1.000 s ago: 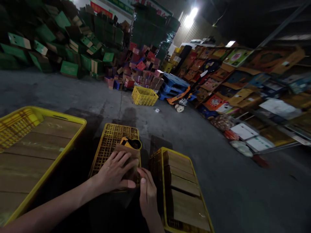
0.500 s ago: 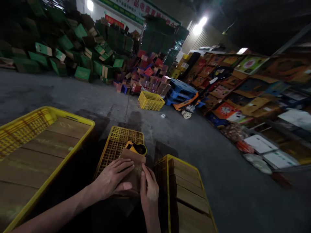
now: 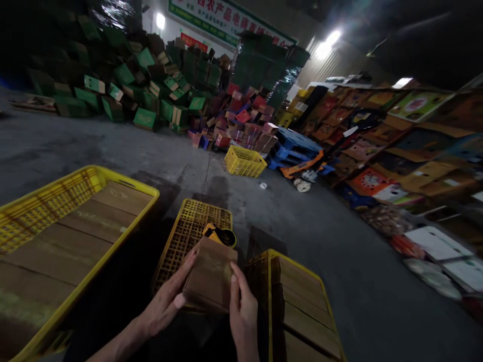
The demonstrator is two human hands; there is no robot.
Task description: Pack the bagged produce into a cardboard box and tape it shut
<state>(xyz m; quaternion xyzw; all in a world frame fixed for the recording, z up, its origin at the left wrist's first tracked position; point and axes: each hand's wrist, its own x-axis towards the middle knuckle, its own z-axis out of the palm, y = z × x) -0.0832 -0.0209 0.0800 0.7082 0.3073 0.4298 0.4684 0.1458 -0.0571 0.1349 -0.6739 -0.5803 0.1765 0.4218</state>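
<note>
Between my two hands is a small brown cardboard box (image 3: 211,274), its top flat and closed with a shiny strip of tape across it. My left hand (image 3: 169,294) grips its left side, with the fingers partly hidden behind the box. Against the right side presses my right hand (image 3: 242,301), fingertips near the top edge. Just beyond the box, a yellow-and-black tape dispenser (image 3: 219,235) lies on an upturned yellow plastic crate (image 3: 188,221).
On the left stands a large yellow crate (image 3: 151,193) holding several brown boxes; another yellow crate (image 3: 270,301) with boxes is at my right. Farther off are a yellow crate (image 3: 245,162), an orange pallet jack (image 3: 304,166), blue pallets (image 3: 292,143) and heaped green cartons (image 3: 145,119).
My left hand has shifted from the top of the box to its left side. The view has swung slightly left, so the surroundings sit farther right.
</note>
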